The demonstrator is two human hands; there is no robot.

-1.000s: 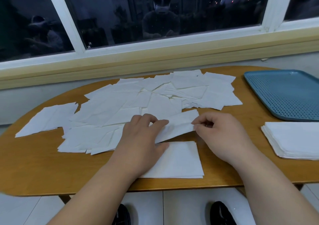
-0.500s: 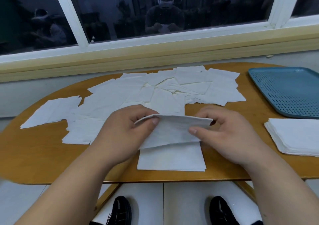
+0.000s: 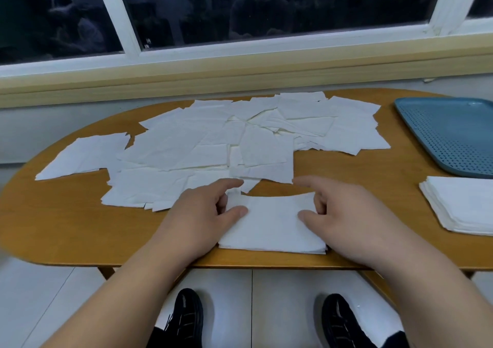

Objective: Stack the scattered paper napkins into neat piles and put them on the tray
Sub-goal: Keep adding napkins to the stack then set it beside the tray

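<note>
A small neat pile of white napkins (image 3: 272, 227) lies at the table's front edge. My left hand (image 3: 202, 214) pinches the left edge of the top napkin, thumb on top and fingers curled at the edge. My right hand (image 3: 346, 214) pinches its right edge the same way. Both index fingers point forward. The top napkin's far edge bows slightly. Scattered napkins (image 3: 208, 144) cover the middle and back of the table. A taller finished pile (image 3: 464, 203) sits at the right. The blue perforated tray (image 3: 453, 134) lies behind that pile, with nothing seen on it.
The oval wooden table (image 3: 53, 219) stands against a wall under a window with a white frame (image 3: 240, 46). Bare wood shows at the front left and between the scattered napkins and the tray. My black shoes (image 3: 184, 318) are on the tiled floor below.
Both hands picked a napkin out of the scattered heap, lifted it toward me and lowered it onto the small front pile.
</note>
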